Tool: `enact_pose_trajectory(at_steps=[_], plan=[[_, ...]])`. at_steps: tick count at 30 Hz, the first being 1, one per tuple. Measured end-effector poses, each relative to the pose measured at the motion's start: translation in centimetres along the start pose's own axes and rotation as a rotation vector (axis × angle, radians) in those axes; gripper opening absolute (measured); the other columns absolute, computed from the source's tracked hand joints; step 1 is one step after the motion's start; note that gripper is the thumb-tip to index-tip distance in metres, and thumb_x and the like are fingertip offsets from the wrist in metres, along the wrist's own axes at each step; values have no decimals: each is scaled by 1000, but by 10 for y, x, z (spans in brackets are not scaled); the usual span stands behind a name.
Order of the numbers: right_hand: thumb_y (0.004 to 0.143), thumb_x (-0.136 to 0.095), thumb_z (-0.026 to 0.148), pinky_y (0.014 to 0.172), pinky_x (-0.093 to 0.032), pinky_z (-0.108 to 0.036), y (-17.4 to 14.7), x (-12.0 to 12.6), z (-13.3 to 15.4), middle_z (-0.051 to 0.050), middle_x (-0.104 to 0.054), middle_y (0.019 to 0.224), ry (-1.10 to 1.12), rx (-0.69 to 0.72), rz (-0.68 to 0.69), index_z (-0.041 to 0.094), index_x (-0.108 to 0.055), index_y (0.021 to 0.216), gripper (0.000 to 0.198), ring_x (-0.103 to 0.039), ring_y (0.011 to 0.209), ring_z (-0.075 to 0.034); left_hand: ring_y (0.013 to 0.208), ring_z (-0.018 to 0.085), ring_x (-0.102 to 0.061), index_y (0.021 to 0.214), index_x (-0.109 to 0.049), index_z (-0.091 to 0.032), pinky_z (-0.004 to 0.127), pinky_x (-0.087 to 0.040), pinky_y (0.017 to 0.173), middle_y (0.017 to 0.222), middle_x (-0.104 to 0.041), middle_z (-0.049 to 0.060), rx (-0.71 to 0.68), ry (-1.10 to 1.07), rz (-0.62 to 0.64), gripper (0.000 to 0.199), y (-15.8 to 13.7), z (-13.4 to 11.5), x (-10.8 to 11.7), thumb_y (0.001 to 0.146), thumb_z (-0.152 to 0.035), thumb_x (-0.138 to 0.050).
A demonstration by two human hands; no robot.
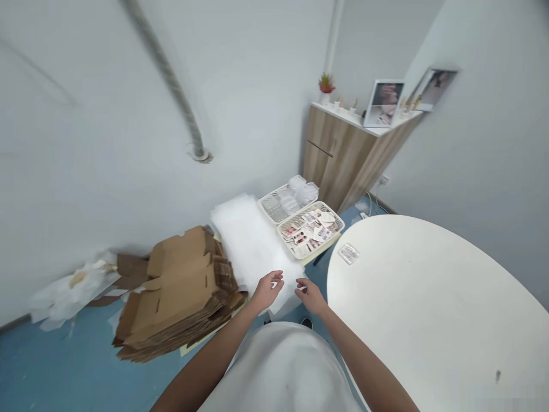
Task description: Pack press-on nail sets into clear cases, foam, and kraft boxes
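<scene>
My left hand (266, 292) hovers over the near end of a stack of white, thin packing sheets (251, 240), its fingers loosely curved and apart. Close by on the right, my right hand (311, 295) is held between the stack and the white table, likewise with bent, parted fingers. Neither hand holds anything. Beyond the sheets stands a white plastic basket (281, 230) full of small printed cards or packets (313, 232). Behind it, a second white basket (262, 204) contains clear plastic bags (291, 201).
Flattened brown cardboard boxes (180, 303) are piled at left, beside crumpled white plastic wrapping (77, 286) on the floor. A rounded white table (429, 303) bears a small clear packet (349, 253). Behind the baskets is a wooden cabinet (343, 154) with a picture frame (384, 103).
</scene>
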State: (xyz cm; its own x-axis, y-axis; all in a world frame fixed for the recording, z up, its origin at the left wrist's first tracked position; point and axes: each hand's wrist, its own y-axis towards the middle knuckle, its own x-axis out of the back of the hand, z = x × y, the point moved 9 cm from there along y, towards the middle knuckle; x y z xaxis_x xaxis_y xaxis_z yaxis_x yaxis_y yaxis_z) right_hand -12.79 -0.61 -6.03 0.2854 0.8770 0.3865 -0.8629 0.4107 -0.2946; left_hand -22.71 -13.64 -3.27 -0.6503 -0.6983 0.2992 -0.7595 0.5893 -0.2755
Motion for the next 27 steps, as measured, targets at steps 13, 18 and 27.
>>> enact_pose_trajectory(at_steps=[13,18,27], plan=[[74,-46,23,74,-46,-37,24,-82,81,-7,-60,86,-252,276,34,19,-60,89,21,-56,81,-19,112,22,-46,108,-52,-17,35,-36,92,118,-51,11,93,-126,-284,40,9,34,58,70,-25,-57],[72,-51,30,80,-45,-38,53,-71,69,-9,-57,109,-134,106,66,19,-54,108,39,-57,92,-19,116,24,-42,112,-47,-16,36,-35,93,122,-48,13,200,-164,-277,43,16,55,48,71,-28,-56],[68,-53,27,99,-30,-40,98,-78,52,-9,-33,135,-40,37,104,20,-50,116,49,-33,123,-22,126,24,-27,119,-39,-11,34,-26,101,132,-30,18,381,-56,-309,50,62,56,43,78,-39,-44]])
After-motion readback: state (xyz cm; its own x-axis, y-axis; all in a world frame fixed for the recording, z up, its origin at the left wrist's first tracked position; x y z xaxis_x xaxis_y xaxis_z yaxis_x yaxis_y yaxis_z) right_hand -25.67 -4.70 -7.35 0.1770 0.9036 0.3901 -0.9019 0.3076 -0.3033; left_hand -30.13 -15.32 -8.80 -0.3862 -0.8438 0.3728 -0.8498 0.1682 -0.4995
